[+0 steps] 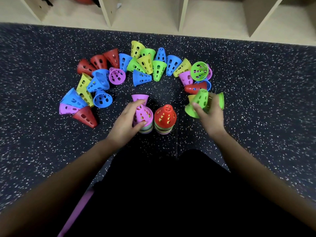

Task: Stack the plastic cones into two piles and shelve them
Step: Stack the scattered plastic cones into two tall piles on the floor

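Two bare forearms are reaching forward from the near edge over a dark speckled floor [42,151]. They are heading toward two short piles of nested plastic cones standing just beside each other at the centre.

The left hand [126,117] is gripping the purple cone [144,114] that tops the left pile [145,130]. Its fingers are curling over the cone's far side and its thumb is closing in from the near side. A second purple cone [140,98] is showing just beyond the fingertips, wide end toward the far side. Whether the hand is also holding it cannot be told.

The right pile [164,130], capped by a red cone [165,114], is standing untouched between the two hands.

To the right of the piles, the right hand [211,115] is holding a green cone [199,100]. The cone is tilting with its narrow tip up and away, the thumb is lying across its near side, and the fingers are hidden behind it. Another green cone [221,100] and a yellow cone [190,98] are lying just beyond that hand.

Loose cones [159,69] in red, blue, yellow, green and purple are lying on their sides in an arc from left to right on the far side of the piles. A pale shelf unit [183,17] with open compartments is running along the far edge. Dark clothing [171,194] is filling the near foreground between the arms.
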